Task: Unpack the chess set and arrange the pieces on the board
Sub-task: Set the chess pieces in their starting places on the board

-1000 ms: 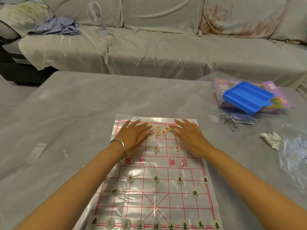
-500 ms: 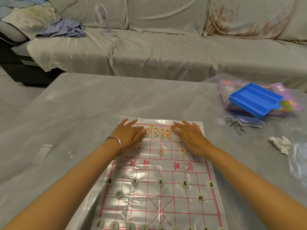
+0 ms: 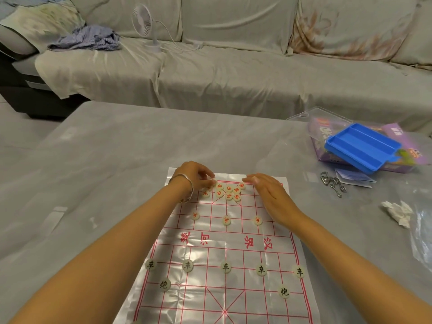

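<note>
The board [image 3: 243, 253] lay at the worktop's [image 3: 117, 160] near edge, its nearest rows cut off. Five black soldiers [image 3: 225, 267], two black cannons [image 3: 284, 291] and three red soldiers [image 3: 226, 220] showed. The red cluster [image 3: 230, 191] was too bunched to count. The left hand [image 3: 194, 177] pinched a cluster piece [image 3: 213, 182]; the right hand [image 3: 268, 192] lay beside the cluster, fingers straight.
</note>
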The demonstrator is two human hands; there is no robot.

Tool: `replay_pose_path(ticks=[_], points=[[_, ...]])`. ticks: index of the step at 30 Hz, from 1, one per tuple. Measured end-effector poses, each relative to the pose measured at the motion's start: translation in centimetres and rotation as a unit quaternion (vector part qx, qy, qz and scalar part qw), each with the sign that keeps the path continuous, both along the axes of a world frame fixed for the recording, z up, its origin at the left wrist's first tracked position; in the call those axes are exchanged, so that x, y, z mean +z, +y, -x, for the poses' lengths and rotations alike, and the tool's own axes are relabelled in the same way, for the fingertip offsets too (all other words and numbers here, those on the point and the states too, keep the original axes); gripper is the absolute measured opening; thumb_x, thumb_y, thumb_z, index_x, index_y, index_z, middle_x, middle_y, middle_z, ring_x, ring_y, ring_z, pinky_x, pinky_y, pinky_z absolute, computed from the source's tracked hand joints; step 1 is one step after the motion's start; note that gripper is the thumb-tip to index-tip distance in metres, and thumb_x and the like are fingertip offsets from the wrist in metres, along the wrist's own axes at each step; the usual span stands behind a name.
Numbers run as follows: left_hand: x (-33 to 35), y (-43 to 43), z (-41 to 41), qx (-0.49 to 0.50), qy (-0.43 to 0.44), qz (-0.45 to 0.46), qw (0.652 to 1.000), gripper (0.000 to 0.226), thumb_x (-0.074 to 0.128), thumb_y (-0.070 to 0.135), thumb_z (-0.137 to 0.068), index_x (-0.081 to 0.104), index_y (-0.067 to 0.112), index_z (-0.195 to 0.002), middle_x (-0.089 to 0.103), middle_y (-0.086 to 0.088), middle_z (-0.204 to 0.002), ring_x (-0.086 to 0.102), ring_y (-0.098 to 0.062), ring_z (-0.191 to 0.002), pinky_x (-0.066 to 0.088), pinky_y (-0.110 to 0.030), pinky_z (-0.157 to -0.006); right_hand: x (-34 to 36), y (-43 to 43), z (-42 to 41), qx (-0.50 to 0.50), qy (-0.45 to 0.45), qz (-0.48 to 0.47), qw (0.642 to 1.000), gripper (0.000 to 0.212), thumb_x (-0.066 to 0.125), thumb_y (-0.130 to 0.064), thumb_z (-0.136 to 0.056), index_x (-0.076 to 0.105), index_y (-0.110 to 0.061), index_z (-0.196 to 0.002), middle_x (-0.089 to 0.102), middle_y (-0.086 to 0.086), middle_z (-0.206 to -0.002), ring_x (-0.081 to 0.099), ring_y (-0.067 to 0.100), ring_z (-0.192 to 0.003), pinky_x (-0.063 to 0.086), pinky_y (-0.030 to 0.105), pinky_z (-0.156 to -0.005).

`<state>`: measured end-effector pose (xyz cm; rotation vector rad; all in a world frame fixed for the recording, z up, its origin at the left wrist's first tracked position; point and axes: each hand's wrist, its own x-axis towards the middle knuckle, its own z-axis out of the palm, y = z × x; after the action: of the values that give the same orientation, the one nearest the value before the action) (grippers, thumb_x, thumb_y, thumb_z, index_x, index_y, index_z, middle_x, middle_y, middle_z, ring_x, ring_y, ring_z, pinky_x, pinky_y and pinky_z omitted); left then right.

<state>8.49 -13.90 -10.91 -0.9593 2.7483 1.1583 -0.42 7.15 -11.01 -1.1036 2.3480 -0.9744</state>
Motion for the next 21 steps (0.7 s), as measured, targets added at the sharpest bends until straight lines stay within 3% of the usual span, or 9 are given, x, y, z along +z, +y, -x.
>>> replay_pose_path(ticks=[4, 8, 12, 16, 18, 21], points=[[0.1, -0.3, 0.5, -0.024, 0.011, -0.023, 0.999, 0.017, 0.074, 0.022, -0.076, 0.072, 0.018, -0.092, 0.067, 0.0, -0.096, 0.059, -0.018, -0.087, 0.052, -0.027, -0.079, -0.2, 0.3, 1.0, -0.028, -0.007, 0.029, 0.999, 0.033, 0.025, -0.042, -0.098, 0.052, -0.034, -0.117, 0.046, -0.019, -0.119, 0.042, 0.004, -0.116, 0.036, 0.036, -0.106], [0.0, 0.0, 0.2, -0.027, 0.033, -0.041, 0.998, 0.014, 0.075, 0.017, -0.074, 0.067, 0.018, -0.086, 0.066, -0.001, -0.086, 0.061, -0.018, -0.079, 0.052, -0.025, -0.073, 0.2, 1.0, 1.5, -0.057, -0.007, 0.053, 0.997, 0.033, 0.025, -0.039, -0.1, 0.054, -0.03, -0.113, 0.052, -0.013, -0.114, 0.049, 0.01, -0.111, 0.04, 0.036, -0.101], [1.2, 1.1, 0.4, -0.004, 0.113, -0.026, 0.993, 0.018, 0.072, 0.02, -0.078, 0.069, 0.019, -0.096, 0.064, 0.005, -0.083, 0.059, -0.009, -0.075, 0.048, -0.018, -0.068, 0.7, 2.9, 2.4, -0.092, -0.024, 0.064, 0.993, 0.037, 0.028, -0.038, -0.1, 0.056, -0.023, -0.118, 0.053, -0.008, -0.116, 0.051, 0.011, -0.108, 0.043, 0.021, -0.089], [3.1, 6.0, 1.7, -0.07, 0.139, -0.087, 0.984, 0.016, 0.074, 0.023, -0.075, 0.072, 0.019, -0.091, 0.068, 0.008, -0.083, 0.061, -0.002, -0.075, 0.05, -0.014, -0.067, 0.4, 6.0, 2.9, -0.127, -0.018, 0.081, 0.988, 0.031, 0.029, -0.035, -0.101, 0.057, -0.027, -0.112, 0.054, -0.01, -0.114, 0.047, 0.004, -0.107, 0.031, 0.006, -0.08], [3.0, 8.7, 2.8, -0.103, 0.108, -0.096, 0.984, 0.015, 0.076, 0.023, -0.074, 0.072, 0.019, -0.088, 0.07, 0.006, -0.083, 0.065, -0.006, -0.075, 0.054, -0.021, -0.073, -0.2, 7.2, 2.7, -0.136, -0.025, 0.081, 0.987, 0.029, 0.03, -0.034, -0.1, 0.057, -0.028, -0.111, 0.053, -0.012, -0.112, 0.047, 0.004, -0.107, 0.032, 0.008, -0.083], [2.0, 11.6, 4.1, -0.133, 0.074, -0.095, 0.984, 0.012, 0.075, 0.019, -0.076, 0.071, 0.017, -0.087, 0.071, 0.001, -0.084, 0.068, -0.013, -0.079, 0.053, -0.024, -0.078, -0.8, 8.1, 2.7, -0.131, 0.0, 0.078, 0.988, 0.029, 0.034, -0.031, -0.1, 0.061, -0.026, -0.11, 0.056, -0.01, -0.11, 0.05, 0.009, -0.109, 0.037, 0.022, -0.094]])
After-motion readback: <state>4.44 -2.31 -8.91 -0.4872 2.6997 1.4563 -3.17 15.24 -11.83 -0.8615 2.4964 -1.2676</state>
